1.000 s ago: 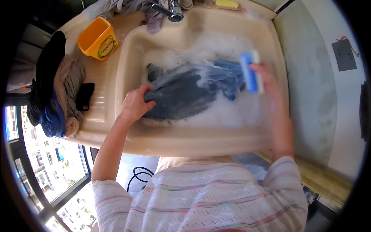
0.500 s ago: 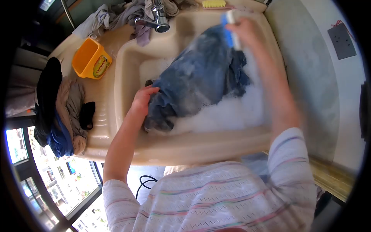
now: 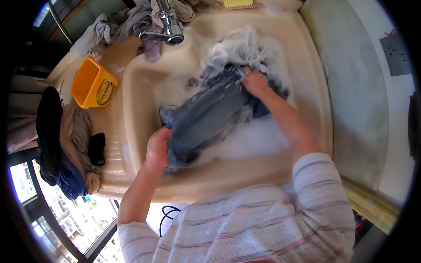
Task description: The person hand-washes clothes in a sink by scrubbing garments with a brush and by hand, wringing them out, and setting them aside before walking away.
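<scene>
A soaked blue-grey denim garment (image 3: 206, 116) stretches diagonally across the beige sink (image 3: 142, 107), partly in suds. At its near left edge, my left hand (image 3: 158, 147) is closed on the cloth. My right hand (image 3: 255, 83) is low at the far end of the garment, fingers wrapped round a scrub brush. Hand and splashing foam hide nearly all of the brush; only a little blue shows beside the fingers. White foam (image 3: 241, 46) sprays up just beyond that hand.
A chrome tap (image 3: 171, 28) overhangs the sink's back left. Left of the basin stand an orange tub (image 3: 94, 83) and a heap of dark and tan clothes (image 3: 66, 144). Grey clothes (image 3: 127, 26) lie behind, near a yellow brush (image 3: 238, 4). A wall (image 3: 357, 92) borders the right side.
My right hand has come down and left with the brush onto the denim, throwing up foam. The garment now lies lower and flatter. My left hand keeps hold of its near edge.
</scene>
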{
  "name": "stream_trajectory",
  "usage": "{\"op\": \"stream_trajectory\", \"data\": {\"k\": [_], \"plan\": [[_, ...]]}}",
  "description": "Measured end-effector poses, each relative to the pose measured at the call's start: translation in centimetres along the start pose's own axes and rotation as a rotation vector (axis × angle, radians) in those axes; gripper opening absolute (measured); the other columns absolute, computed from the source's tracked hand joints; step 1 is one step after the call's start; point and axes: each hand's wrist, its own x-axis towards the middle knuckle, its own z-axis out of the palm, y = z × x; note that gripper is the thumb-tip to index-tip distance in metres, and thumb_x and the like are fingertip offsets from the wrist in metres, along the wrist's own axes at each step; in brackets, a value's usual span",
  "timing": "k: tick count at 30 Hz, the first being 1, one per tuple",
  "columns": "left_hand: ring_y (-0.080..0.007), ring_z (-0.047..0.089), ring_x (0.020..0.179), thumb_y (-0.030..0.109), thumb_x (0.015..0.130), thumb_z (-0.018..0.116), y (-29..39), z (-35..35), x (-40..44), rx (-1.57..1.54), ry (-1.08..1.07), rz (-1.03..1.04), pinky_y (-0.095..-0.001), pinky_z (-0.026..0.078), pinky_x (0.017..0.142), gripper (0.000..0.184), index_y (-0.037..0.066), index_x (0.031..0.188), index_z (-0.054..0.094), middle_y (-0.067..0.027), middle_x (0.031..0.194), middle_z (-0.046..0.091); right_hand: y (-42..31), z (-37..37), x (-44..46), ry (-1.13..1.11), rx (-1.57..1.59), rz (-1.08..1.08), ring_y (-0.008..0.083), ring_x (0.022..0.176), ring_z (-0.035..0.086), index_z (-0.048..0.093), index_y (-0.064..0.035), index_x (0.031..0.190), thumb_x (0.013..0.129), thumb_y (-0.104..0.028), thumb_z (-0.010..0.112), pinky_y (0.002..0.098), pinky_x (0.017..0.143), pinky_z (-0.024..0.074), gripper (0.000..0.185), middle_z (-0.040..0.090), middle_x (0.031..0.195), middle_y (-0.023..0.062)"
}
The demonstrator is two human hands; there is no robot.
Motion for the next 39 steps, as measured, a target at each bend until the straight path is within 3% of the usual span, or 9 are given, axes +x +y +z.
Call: {"op": "stream_trajectory", "data": {"k": [3,7,9,14,19,23,25,33,39], "plan": [[-0.0189,0.057,0.073,0.013,0.075,0.049,0.1,0.2,0.0,0.008,-0.016,0.009,-0.0325,0.049,0.069,0.019,0.000,0.086,0.056,-0.0079,0.081,0.058,-0.7,-4.1,-0.5,0.145,0.137,0.204,0.0292,0.096,0.056,0.037,-0.0176,0.131,0.077,-0.030,0.055,0.0431,0.081,0.0447,0.057,0.056,0.103,0.0198],[-0.0190,0.057,0.073,0.014,0.074,0.051,-0.5,-0.1,2.8,0.027,0.044,-0.038,-0.0321,0.049,0.069,0.017,0.001,0.084,0.056,-0.0084,0.080,0.057,-11.1,-2.3,-7.6,0.392,0.656,-0.406,0.0359,0.095,0.054,0.033,-0.0200,0.132,0.076,-0.028,0.054,0.0427,0.077,0.0463,0.060,0.048,0.111,0.0216],[-0.0188,0.056,0.072,0.014,0.073,0.052,-0.4,-0.7,3.2,0.077,0.068,0.003,-0.0320,0.049,0.069,0.016,0.002,0.082,0.056,-0.0080,0.078,0.057,-15.8,-1.5,-12.7,-0.023,0.610,-0.377,0.0341,0.100,0.052,0.037,-0.0194,0.128,0.079,-0.025,0.051,0.0417,0.078,0.0462,0.051,0.046,0.118,0.0206],[-0.0167,0.054,0.073,0.014,0.072,0.055,2.9,0.1,0.1,0.042,-0.024,0.060,-0.0299,0.046,0.067,0.014,0.003,0.080,0.058,-0.0050,0.077,0.057,-1.4,4.5,-1.9,0.382,0.258,-0.620,0.0357,0.096,0.054,0.044,-0.0221,0.120,0.081,-0.019,0.046,0.0414,0.079,0.0461,0.040,0.047,0.118,0.0196],[-0.0169,0.053,0.079,0.009,0.073,0.056,10.3,3.7,2.0,0.627,0.020,0.755,-0.0284,0.042,0.074,0.017,0.001,0.088,0.058,-0.0045,0.080,0.057,2.9,-6.6,-4.0,0.106,0.023,0.264,0.0314,0.092,0.058,0.042,-0.0040,0.123,0.074,-0.028,0.060,0.0393,0.077,0.0472,0.058,0.057,0.104,0.0205],[-0.0233,0.050,0.097,0.020,0.072,0.065,8.4,6.2,2.8,1.714,0.606,1.608,-0.0376,0.039,0.082,0.037,0.003,0.104,0.053,-0.0091,0.098,0.055,9.0,-6.7,-3.8,0.011,1.080,0.245,0.0222,0.089,0.059,0.047,0.0020,0.117,0.069,-0.026,0.068,0.0329,0.077,0.0472,0.060,0.059,0.098,0.0154],[-0.0282,0.046,0.103,0.025,0.068,0.069,4.1,5.9,2.6,1.818,0.247,1.430,-0.0435,0.036,0.085,0.050,0.007,0.111,0.049,-0.0109,0.106,0.051,9.1,-5.8,-5.4,-0.095,1.003,0.227,0.0193,0.088,0.058,0.050,0.0039,0.114,0.067,-0.025,0.070,0.0298,0.078,0.0465,0.058,0.060,0.097,0.0124],[-0.0296,0.049,0.098,0.017,0.063,0.070,-1.4,3.5,8.7,2.029,0.178,0.835,-0.0413,0.039,0.083,0.048,0.004,0.107,0.056,-0.0126,0.099,0.056,9.6,-7.2,-6.1,-0.080,1.047,0.232,0.0180,0.079,0.059,0.056,0.0023,0.106,0.070,-0.026,0.068,0.0307,0.071,0.0476,0.047,0.061,0.092,0.0093],[-0.0224,0.054,0.081,0.007,0.063,0.060,-1.0,4.2,6.4,1.039,-0.114,0.334,-0.0284,0.043,0.072,0.028,0.001,0.090,0.059,-0.0078,0.086,0.058,7.9,-14.3,-1.8,0.277,0.700,0.091,0.0226,0.079,0.061,0.056,0.0005,0.103,0.069,-0.029,0.067,0.0339,0.070,0.0494,0.046,0.061,0.088,0.0112]]}}
